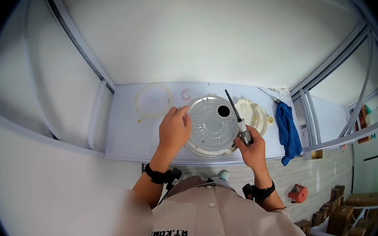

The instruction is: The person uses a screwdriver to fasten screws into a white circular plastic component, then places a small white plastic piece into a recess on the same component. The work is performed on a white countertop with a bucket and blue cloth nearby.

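Note:
A round lid [212, 127] with a shiny, perforated metal face, a dark round hole and a pale rim lies on the white table in front of me. My left hand [175, 127] is closed at its left rim, fingers curled against the edge; the fingertips are partly hidden. In my right hand [252, 148] is a screwdriver [242, 127] with a grey and white handle, held at the lid's right side. Its dark shaft points up and away, apart from the metal face. Behind the screwdriver sits a cream plastic part [258, 117], partly covered.
A pale yellowish ring [136, 103] and a small red curved piece [183, 94] lie at the far left of the table [125, 132]. A blue cloth [288, 132] hangs over the right edge. Frame posts stand at both sides; a red stool [298, 194] is on the floor.

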Motion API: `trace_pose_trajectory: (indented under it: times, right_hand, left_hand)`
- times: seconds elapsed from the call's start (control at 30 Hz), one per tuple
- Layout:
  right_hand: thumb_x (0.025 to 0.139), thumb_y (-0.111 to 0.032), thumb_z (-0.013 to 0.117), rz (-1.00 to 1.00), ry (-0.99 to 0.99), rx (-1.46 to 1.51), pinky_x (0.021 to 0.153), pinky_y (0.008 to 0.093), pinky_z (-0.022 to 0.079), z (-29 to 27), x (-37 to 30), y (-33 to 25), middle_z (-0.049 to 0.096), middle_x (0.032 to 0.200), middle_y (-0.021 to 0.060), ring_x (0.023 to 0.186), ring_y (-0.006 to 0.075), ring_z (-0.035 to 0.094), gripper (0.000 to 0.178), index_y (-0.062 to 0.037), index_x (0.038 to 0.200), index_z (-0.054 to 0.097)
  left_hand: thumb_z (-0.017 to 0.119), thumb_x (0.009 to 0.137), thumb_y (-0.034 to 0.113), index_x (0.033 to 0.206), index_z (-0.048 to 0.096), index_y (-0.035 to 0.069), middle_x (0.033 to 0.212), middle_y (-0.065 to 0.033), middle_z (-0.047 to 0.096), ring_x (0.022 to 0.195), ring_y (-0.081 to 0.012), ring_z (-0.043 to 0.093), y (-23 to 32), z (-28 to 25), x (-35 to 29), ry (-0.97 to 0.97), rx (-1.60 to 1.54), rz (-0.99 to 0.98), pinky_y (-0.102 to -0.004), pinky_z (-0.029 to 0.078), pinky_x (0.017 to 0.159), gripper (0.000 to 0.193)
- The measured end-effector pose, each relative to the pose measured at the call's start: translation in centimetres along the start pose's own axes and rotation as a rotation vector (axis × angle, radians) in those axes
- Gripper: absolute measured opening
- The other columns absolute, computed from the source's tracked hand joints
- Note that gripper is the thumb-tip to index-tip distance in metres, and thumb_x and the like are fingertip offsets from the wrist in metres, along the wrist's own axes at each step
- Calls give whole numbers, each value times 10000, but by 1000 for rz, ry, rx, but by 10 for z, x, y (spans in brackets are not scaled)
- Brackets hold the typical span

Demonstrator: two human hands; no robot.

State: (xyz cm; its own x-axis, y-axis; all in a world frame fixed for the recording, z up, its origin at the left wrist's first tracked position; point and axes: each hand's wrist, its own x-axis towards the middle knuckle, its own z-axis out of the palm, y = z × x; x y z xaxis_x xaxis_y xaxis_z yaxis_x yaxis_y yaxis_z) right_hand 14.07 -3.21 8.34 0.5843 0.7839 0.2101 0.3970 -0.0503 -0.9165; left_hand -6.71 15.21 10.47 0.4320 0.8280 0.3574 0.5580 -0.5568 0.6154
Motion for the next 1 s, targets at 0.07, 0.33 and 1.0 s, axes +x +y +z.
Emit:
trace_pose_trajectory:
  times: [0.07, 0.33, 1.0]
  right_hand:
    - [883, -28, 791, 14, -3, 1, 839, 320, 559, 0, 2, 0, 717, 1037, 94, 918, 166, 663, 409, 33, 1270, 676]
    - [817, -30, 803, -182, 66, -182, 924, 403, 574, 7, 4, 15, 687, 1346, 197, 1107, 349, 716, 362, 46, 1160, 714]
    - [804, -13, 765, -152, -30, -29, 934, 385, 571, 6, 7, 23, 665, 1401, 182, 1165, 339, 708, 355, 53, 1150, 726]
  left_hand:
    - [688, 959, 148, 1197, 742, 68, 975, -106, 667, 867, -324, 694, 0, 2, -1, -5, 0, -3, -445, 574, 766, 257]
    - [697, 953, 155, 1212, 733, 68, 980, -97, 660, 844, -308, 696, -5, 9, -3, 13, 15, 13, -435, 571, 748, 276]
    - [724, 943, 75, 1196, 734, 41, 1021, -127, 686, 902, -284, 751, -20, 21, -13, 71, -100, 52, -366, 622, 829, 255]
